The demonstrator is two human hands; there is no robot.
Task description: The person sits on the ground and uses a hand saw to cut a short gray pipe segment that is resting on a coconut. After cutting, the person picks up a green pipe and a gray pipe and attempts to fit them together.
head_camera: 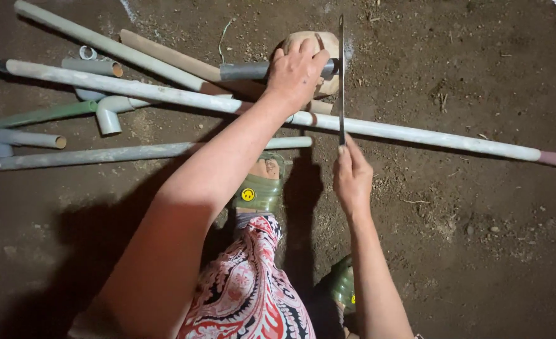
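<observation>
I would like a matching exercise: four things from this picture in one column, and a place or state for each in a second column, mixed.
1. left hand
2. right hand
3. elbow pipe
4. green sandal

a. lies left among the pipes
b. on the person's foot
c. presses a short grey pipe onto a stone
d. holds the thin saw blade

Pairs: 1-c, 2-d, 3-a, 4-b

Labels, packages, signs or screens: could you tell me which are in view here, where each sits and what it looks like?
Round sticker: on the strap of the green sandal below the long grey pipe; a small yellow disc with dark marks.
Second sticker: on the other green sandal by the right forearm; only a yellow sliver shows.
No packages, signs or screens are visible.
</observation>
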